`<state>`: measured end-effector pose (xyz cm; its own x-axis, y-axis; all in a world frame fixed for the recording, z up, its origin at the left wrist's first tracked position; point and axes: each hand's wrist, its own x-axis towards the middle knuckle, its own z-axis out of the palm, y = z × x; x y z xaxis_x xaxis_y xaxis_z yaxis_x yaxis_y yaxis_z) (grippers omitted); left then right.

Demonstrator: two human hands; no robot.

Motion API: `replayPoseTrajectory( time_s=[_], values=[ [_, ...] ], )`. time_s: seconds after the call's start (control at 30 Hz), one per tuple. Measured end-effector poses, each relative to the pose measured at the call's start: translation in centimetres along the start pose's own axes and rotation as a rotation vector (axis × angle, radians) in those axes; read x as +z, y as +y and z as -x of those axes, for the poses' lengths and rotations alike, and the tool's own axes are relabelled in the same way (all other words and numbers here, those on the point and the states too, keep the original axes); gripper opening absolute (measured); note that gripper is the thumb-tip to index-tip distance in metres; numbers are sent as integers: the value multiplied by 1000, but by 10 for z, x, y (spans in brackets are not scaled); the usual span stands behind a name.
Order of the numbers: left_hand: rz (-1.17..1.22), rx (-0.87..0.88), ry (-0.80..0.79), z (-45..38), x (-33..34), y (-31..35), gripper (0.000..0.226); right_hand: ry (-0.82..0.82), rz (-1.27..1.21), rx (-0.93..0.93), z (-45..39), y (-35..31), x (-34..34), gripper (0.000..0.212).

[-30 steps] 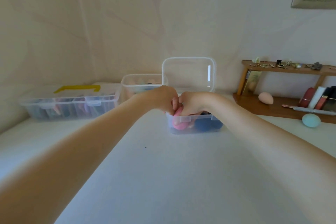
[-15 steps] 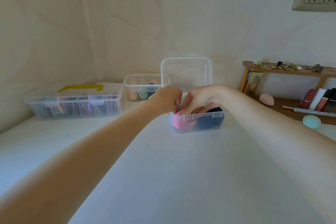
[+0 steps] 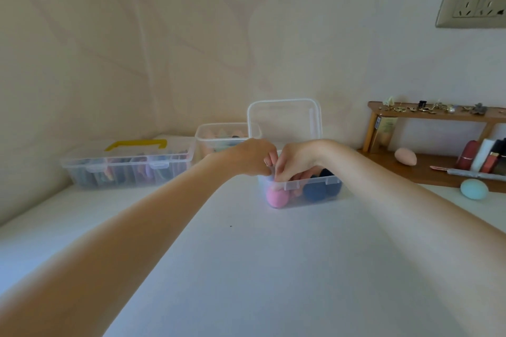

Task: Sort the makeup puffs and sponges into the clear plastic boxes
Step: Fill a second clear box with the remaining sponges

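Both hands meet over the near left corner of a small clear plastic box [image 3: 315, 194] that stands on the white bench [image 3: 273, 268] with its hinged clear lid [image 3: 284, 120] raised upright behind it. The left hand [image 3: 252, 157] hovers at the box's left rim with its fingers [image 3: 269, 159] curled inward; whether they pinch anything cannot be told. The right hand [image 3: 295, 161] reaches down into the box, fingers bent and dipping below the rim toward a round pink makeup sponge [image 3: 277, 197] lying in the left end of the box; whether they actually grip it is hidden behind the box wall. Two dark blue round sponges [image 3: 315, 191] lie in the right half of the same box. Behind and to the left stands a second small clear open box [image 3: 219, 137] with pale sponges inside, and further left a long clear divided case with a yellow handle [image 3: 128, 164], closed, holding blurred coloured items. To the right, a low wooden shelf [image 3: 427, 169] carries a peach egg-shaped sponge [image 3: 405, 156] on its lower board, with lipsticks beside it, and a light blue egg-shaped sponge [image 3: 474, 189] rests on the bench just in front of the shelf.
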<state>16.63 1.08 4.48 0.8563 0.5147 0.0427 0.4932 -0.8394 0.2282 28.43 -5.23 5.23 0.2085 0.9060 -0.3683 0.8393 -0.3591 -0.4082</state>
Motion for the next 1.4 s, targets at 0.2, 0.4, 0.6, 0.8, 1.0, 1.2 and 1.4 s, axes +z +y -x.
replayPoseTrajectory(
  time_s=[0.2, 0.4, 0.6, 0.8, 1.0, 1.2, 1.4],
  values=[
    [-76, 32, -5, 3, 6, 9, 30, 69, -152, -44, 8, 9, 0, 13],
    [-82, 21, 50, 1, 1, 15, 30, 145, -181, -108, 19, 14, -9, 13],
    [-3, 132, 210, -24, -5, 71, 29, 538, -316, -53, 50, 65, -36, 15],
    [8, 263, 86, -64, 15, 130, 28, 714, -215, 229, 71, 158, -40, 25],
    [18, 282, 43, -94, 22, 134, 28, 620, 133, 431, 33, 214, -32, 39],
    [44, 289, 30, -116, 28, 122, 28, 543, 133, 605, 1, 230, -31, 49],
    [119, 304, 109, -118, 34, 111, 27, 719, 161, 536, 1, 226, -35, 35]
  ],
)
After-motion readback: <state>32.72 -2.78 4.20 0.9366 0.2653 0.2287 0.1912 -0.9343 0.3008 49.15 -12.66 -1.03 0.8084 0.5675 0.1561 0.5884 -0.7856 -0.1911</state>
